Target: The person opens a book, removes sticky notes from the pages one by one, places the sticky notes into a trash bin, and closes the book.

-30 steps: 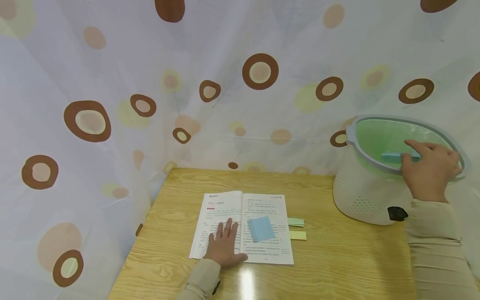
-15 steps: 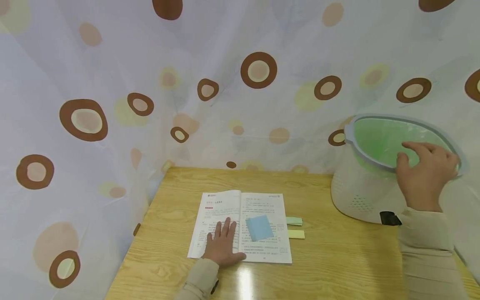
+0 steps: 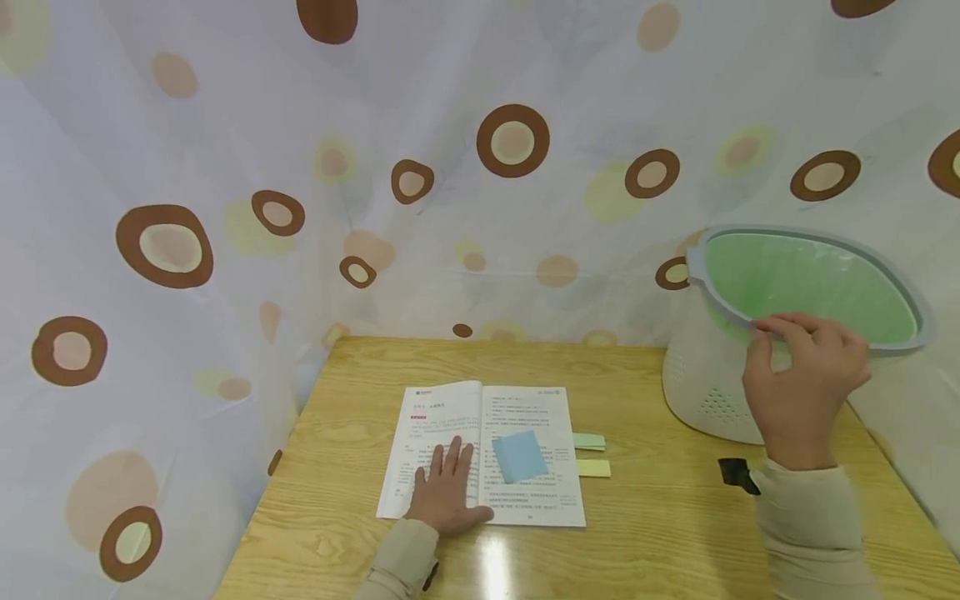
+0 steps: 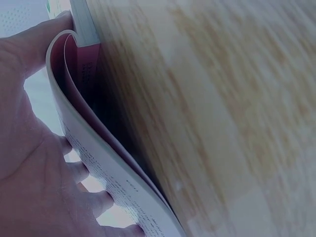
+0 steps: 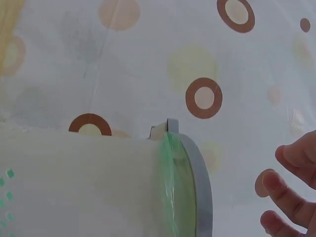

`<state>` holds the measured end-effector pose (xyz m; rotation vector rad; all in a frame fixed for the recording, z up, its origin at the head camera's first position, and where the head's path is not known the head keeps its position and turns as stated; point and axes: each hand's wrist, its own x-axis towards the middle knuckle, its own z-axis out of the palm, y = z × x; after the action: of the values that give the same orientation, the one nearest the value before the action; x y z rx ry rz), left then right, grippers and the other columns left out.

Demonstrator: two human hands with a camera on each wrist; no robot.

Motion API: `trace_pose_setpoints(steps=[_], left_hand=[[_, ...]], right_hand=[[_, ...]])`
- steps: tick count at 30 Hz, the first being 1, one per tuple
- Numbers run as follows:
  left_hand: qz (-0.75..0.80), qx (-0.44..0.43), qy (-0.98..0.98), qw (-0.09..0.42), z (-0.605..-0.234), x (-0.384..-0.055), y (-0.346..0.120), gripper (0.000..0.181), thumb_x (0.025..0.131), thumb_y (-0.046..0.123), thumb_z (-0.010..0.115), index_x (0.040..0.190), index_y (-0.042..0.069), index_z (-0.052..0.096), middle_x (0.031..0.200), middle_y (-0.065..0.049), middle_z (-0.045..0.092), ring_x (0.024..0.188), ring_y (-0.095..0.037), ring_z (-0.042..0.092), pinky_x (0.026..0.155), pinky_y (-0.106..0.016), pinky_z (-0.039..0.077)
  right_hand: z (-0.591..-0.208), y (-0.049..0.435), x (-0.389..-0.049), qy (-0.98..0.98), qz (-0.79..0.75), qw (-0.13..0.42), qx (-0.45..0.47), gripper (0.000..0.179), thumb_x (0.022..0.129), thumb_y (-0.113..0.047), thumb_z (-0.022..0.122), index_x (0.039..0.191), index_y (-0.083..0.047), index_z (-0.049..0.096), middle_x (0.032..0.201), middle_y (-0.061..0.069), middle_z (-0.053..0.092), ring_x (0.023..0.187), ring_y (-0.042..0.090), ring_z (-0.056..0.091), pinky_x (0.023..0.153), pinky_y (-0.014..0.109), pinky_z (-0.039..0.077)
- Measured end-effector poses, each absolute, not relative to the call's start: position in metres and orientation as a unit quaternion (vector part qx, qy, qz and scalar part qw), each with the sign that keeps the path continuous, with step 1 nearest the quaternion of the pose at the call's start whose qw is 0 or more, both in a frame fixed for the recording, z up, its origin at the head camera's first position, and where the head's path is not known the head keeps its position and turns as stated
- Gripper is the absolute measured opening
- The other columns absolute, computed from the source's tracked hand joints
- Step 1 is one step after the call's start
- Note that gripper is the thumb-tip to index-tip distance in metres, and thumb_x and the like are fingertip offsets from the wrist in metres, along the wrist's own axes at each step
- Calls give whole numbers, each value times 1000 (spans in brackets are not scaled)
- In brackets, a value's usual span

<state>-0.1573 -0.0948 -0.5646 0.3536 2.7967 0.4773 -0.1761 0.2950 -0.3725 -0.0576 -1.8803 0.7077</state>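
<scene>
An open book (image 3: 532, 406) with printed pages lies on the table. My left hand (image 3: 446, 492) rests on its left page, fingers spread. In the left wrist view, the book's bottom edge (image 4: 106, 143) bulges beside the palm and thumb. A pale blue square of paper (image 3: 520, 457) lies on the right page. In the head view, my right hand (image 3: 806, 387) is in front of a white waste bin (image 3: 697, 387) with a green liner (image 3: 810, 271). Its fingers are loosely bent and hold nothing. The right wrist view shows these fingers (image 5: 291, 202) apart from the grey rim (image 5: 201, 202).
Green (image 3: 589, 442) and yellow (image 3: 594, 468) paper tabs stick out from the book's right edge. The wooden table (image 3: 652, 533) extends around the book. A dotted white curtain (image 3: 450, 83) hangs behind and at the left.
My right hand has let go of a light-blue piece over the bin, now out of sight. Since then it has moved left and down, off the opening. The left hand stays on the book.
</scene>
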Motion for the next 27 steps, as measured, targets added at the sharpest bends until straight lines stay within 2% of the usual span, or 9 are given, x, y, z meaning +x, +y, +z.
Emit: trace_pose_setpoints(steps=[7, 12, 15, 20, 27], left_hand=[[170, 125, 969, 132, -565, -155, -94, 106, 79, 64, 69, 158, 11, 22, 168, -12, 15, 153, -43, 16, 117, -70, 24], [171, 123, 968, 137, -564, -154, -94, 107, 78, 64, 69, 158, 11, 23, 168, -12, 15, 153, -43, 16, 118, -70, 23], [171, 123, 968, 138, -565, -154, -93, 106, 78, 64, 69, 158, 12, 22, 168, -12, 14, 154, -43, 15, 118, -69, 23], [175, 122, 967, 137, -567, -156, -94, 106, 80, 64, 68, 159, 13, 20, 169, -11, 12, 154, -43, 13, 119, -70, 21], [177, 123, 968, 130, -565, -156, -95, 105, 80, 63, 69, 159, 12, 21, 169, -11, 13, 154, -43, 14, 118, -70, 22]], right_hand=[[-390, 273, -175, -797, 300, 521, 63, 16, 89, -2, 62, 90, 6, 76, 95, 28, 70, 99, 48, 55, 101, 51, 33], [-408, 255, -175, -808, 312, 490, 95, 10, 85, 4, 65, 88, 5, 75, 95, 27, 69, 96, 47, 54, 94, 58, 34], [-421, 243, -175, -824, 312, 460, 106, 9, 84, 6, 67, 89, 4, 75, 96, 26, 69, 97, 47, 53, 92, 62, 34], [-440, 230, -175, -857, 323, 389, 103, 11, 84, 5, 70, 94, 3, 74, 99, 24, 69, 100, 45, 54, 96, 63, 35], [-466, 218, -177, -886, 358, 288, 71, 13, 88, -1, 67, 100, 1, 73, 107, 24, 69, 108, 47, 51, 98, 64, 33]])
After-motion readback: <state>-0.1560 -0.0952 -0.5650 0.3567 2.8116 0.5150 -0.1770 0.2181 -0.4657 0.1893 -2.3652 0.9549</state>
